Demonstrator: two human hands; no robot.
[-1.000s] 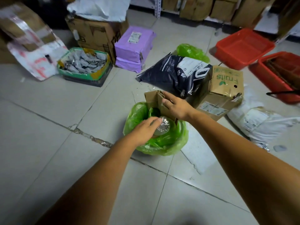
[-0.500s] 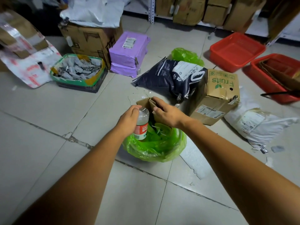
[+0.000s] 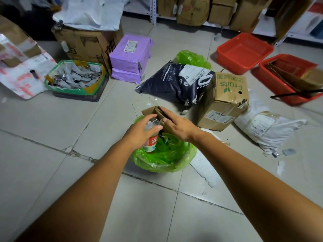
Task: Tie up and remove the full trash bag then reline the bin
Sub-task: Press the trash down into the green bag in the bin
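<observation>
raised the plastic bottle [image 3: 151,137] out of the green trash bag [image 3: 167,160], gripped in the left hand [image 3: 139,132]. kept the folded cardboard [image 3: 151,111] pinched in the right hand [image 3: 176,125]. probably meant repacking before tying.

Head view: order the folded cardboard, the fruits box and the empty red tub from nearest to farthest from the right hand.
1. Nearest: folded cardboard, pinched by the right hand at the far edge of the green bag.
2. Next: fruits box, on the floor to the hand's right.
3. Farthest: empty red tub, back right by the shelves.
</observation>
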